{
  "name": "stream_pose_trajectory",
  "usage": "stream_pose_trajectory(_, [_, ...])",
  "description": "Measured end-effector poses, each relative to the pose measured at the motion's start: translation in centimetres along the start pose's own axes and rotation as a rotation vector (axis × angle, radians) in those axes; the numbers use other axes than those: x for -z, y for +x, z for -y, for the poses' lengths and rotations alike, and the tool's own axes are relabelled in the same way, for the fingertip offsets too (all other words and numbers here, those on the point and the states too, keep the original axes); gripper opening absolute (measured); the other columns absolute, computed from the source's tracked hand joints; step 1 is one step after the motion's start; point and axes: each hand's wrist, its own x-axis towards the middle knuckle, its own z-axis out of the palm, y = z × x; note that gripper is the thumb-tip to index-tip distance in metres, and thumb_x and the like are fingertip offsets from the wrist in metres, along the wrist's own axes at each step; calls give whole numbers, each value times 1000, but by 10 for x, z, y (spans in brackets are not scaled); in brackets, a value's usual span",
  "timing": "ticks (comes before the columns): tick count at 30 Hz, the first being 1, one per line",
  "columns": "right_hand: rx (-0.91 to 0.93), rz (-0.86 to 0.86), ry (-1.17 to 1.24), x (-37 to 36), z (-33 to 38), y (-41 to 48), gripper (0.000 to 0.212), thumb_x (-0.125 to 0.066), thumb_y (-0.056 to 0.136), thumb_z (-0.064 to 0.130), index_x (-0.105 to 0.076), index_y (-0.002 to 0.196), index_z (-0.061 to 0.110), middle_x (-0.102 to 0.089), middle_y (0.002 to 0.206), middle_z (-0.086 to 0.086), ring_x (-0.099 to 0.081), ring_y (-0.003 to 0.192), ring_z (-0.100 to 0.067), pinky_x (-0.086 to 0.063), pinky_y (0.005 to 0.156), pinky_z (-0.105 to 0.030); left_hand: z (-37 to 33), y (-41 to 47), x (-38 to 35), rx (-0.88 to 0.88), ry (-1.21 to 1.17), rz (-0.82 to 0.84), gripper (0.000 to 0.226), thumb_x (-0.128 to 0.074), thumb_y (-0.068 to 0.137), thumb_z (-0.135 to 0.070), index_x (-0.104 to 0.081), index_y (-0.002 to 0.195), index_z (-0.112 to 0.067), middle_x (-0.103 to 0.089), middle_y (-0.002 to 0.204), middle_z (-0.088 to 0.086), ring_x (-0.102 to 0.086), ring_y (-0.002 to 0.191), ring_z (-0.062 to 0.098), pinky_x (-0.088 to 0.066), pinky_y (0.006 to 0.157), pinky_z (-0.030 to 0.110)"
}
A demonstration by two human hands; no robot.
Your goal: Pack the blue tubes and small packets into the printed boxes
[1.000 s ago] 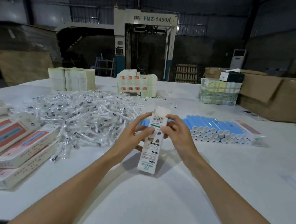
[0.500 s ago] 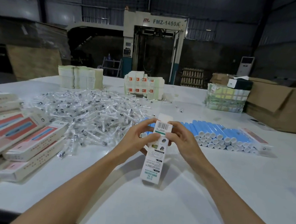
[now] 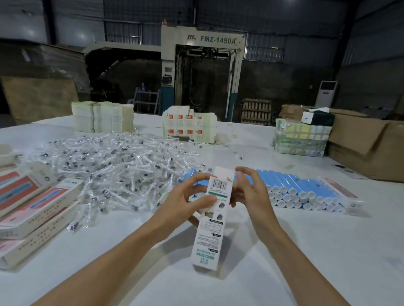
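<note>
1. Near left: a loose stack of printed boxes (image 3: 16, 205) with red-and-blue faces, lying flat on the white tabletop (image 3: 283, 266) and overlapping one another.
2. Right of them, mid-table: a wide heap of small packets (image 3: 109, 168), clear film with dark bits inside. Contents too small to tell.
3. Far left: pale paper stacks (image 3: 101, 117), side by side.
4. Far centre: flat box blanks (image 3: 188, 126) with orange squares, standing on edge. Behind them, off the table, a machine (image 3: 200, 60) marked FMZ-1450A.
5. Centre, near: left hand (image 3: 186, 201) grips one printed box (image 3: 211, 228). Fingers curl round its left edge, thumb lies on the printed face below the barcode.
6. That box stands nearly upright, barcode end up, top flap open. Lower end sits at the tabletop; contact cannot be told.
7. Right hand (image 3: 249, 192) holds the box's upper right edge, fingers curled over by the flap.
8. Behind and right of the hands: blue tubes (image 3: 292, 187), layered in a neat row, white caps facing near. One closed box (image 3: 341, 192) lies just beside them.
9. Far right: a wrapped bundle (image 3: 299, 140), then a brown cardboard carton (image 3: 381, 146).
</note>
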Motion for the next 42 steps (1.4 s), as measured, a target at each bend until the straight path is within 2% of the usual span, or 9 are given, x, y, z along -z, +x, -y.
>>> stream_pose_trajectory(4, [40,42,-89,4,2,1,9,-60,106,19,-65,114,17,-79,84,-13,-65,65,-17,-51,56,-26,0,-2,0,14,10,24,45,-81,91,-42,-63,133,-46,-78,125,0,-80,101,33,-68,64,48])
stream_pose_trajectory(10, [185,89,-267,7,12,-3,8,-57,107,12,-63,106,17,-76,75,-10,-61,59,-22,-51,56,-30,-2,-4,1,28,14,13,42,-81,90,-41,-66,128,-48,-79,122,-2,-81,98,30,-66,60,40])
stream_pose_trajectory(14, [216,113,-336,7,14,-2,11,-55,108,10,-64,106,17,-75,86,-3,-70,75,-19,-57,65,-28,-3,-5,0,24,13,5,41,-81,90,-41,-67,127,-48,-80,120,-1,-81,96,30,-65,59,39])
stream_pose_trajectory(17, [127,74,-165,3,17,-2,11,-58,107,19,-66,100,15,-78,95,0,-76,89,-17,-58,71,-24,-4,-5,-1,19,12,-1,42,-81,90,-41,-67,128,-49,-79,122,-2,-81,97,30,-66,60,41])
stream_pose_trajectory(20, [-24,1,59,1,22,-3,33,-59,106,40,-69,96,10,-79,94,-12,-77,85,-26,-59,70,-27,-4,-3,-3,-3,31,-3,41,-80,94,-36,-66,130,-50,-79,123,-5,-81,98,27,-65,58,37])
stream_pose_trajectory(26, [-120,61,211,-1,24,-3,13,-71,98,21,-79,87,21,-76,91,-12,-71,84,-20,-58,73,-26,-4,-1,-4,-22,79,-24,41,-80,98,-27,-64,129,-48,-79,121,-8,-82,95,26,-63,56,34])
stream_pose_trajectory(31, [-132,22,188,-6,21,-2,8,-74,96,15,-80,91,12,-77,89,-12,-74,81,-19,-57,69,-23,-4,-2,-1,8,39,-6,51,-82,97,-25,-52,134,-44,-79,119,-2,-82,95,31,-64,58,38])
stream_pose_trajectory(37, [-137,88,153,2,20,1,9,-75,95,15,-81,88,15,-78,91,-16,-74,83,-21,-58,72,-25,-2,-2,1,15,43,26,65,-83,95,-30,-47,147,-47,-77,121,-4,-81,96,34,-66,62,44])
stream_pose_trajectory(42, [-162,148,196,8,19,0,11,-72,95,10,-81,89,13,-77,93,-15,-75,90,-22,-58,76,-24,4,-1,0,28,50,9,71,-83,91,-39,-47,150,-54,-77,121,-7,-81,97,32,-65,63,42])
